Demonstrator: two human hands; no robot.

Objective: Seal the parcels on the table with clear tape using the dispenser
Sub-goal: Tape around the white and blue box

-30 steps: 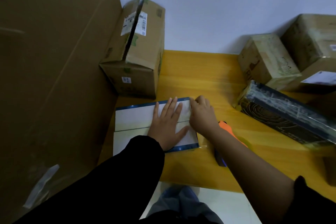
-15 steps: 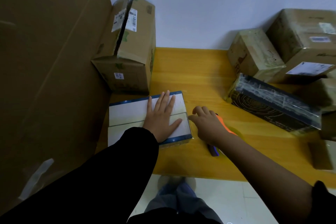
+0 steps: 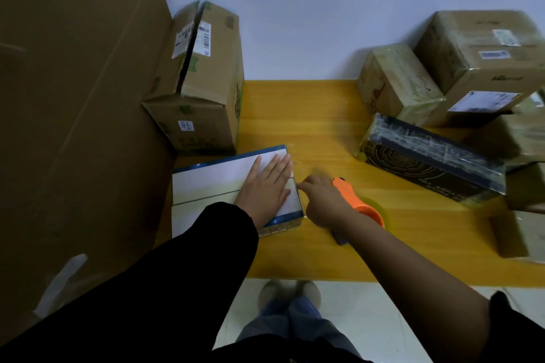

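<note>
A flat white parcel with blue edges (image 3: 212,183) lies at the left end of the yellow wooden table (image 3: 309,115). My left hand (image 3: 265,186) rests flat on its right part, fingers straight. My right hand (image 3: 323,200) is just right of the parcel, fingers bent, one fingertip at the parcel's right edge. It is blurred, and I cannot tell whether it holds anything. The orange tape dispenser (image 3: 362,206) lies on the table behind and under that hand and wrist.
A tall brown carton (image 3: 203,91) stands behind the parcel. A big cardboard sheet (image 3: 73,97) walls off the left. A black tape-wrapped box (image 3: 427,162) and several brown parcels (image 3: 477,50) crowd the right side. Another brown box (image 3: 519,233) sits at the right edge.
My right hand left the parcel's top edge, swung right over the dispenser, then came back toward the parcel's right edge. My left hand stayed flat on the parcel. The dispenser has not shifted.
</note>
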